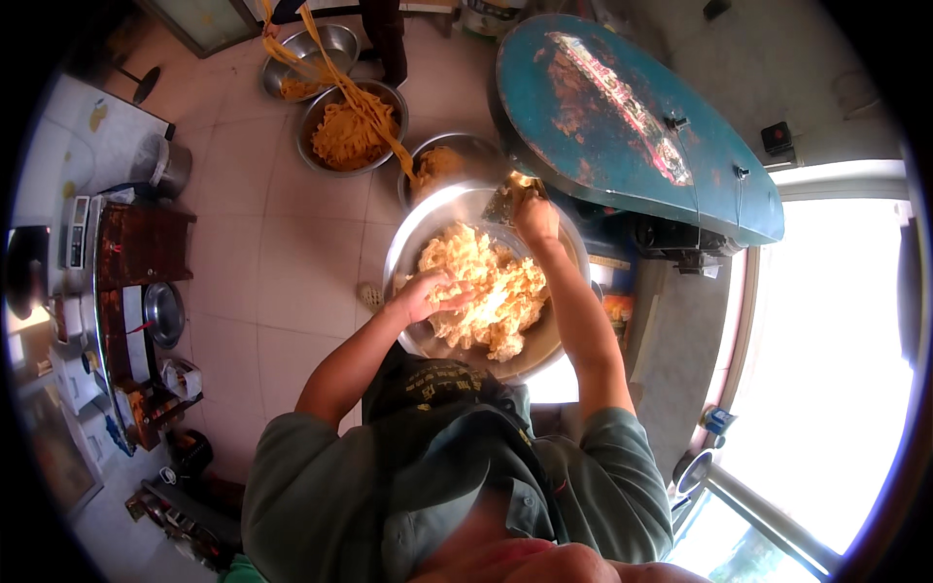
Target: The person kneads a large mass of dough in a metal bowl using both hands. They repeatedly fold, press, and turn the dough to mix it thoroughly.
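In front of me stands a wide metal bowl (400, 255) with a heap of pale yellow, lumpy dough (481, 291) in it. My left hand (428, 294) rests on the heap's left side, its fingers stretched out over the lumps. At the bowl's far right rim, my right hand (534, 218) is closed around a flat metal scraper (502, 201). Glare on the scraper blurs its edge, and its handle is mostly hidden in my fist.
Beyond the bowl, a large worn teal machine cover (622, 117) juts in from the right. Several metal basins (400, 107) of orange-yellow dough strips stand on the tiled floor, where another person's hand (271, 30) lifts long strips. A dark wooden stand (146, 243) is at left.
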A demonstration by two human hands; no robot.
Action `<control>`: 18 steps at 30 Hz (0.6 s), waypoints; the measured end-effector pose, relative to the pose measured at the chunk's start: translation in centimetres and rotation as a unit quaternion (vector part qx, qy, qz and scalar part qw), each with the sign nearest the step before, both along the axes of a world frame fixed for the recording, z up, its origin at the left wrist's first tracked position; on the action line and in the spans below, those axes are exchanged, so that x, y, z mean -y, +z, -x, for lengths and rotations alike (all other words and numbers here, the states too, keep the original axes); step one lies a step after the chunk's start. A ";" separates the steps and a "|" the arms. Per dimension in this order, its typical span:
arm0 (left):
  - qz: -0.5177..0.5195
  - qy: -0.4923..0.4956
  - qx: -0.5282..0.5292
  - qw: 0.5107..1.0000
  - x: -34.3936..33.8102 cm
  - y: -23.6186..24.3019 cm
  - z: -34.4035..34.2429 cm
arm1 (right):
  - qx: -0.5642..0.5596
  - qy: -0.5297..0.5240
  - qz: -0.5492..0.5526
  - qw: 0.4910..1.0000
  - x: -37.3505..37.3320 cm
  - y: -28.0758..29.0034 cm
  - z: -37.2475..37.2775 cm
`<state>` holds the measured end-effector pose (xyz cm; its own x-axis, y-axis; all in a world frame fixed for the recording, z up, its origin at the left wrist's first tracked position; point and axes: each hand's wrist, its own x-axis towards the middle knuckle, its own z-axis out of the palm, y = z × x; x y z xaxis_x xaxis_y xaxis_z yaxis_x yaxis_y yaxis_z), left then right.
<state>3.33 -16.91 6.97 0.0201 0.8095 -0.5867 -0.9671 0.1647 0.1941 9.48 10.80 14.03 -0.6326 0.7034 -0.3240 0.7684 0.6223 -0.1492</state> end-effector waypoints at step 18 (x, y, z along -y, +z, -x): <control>0.091 -0.142 -0.358 0.918 -2.5 -2.2 -5.3 | -0.157 0.092 0.010 0.983 -2.6 -2.7 -5.3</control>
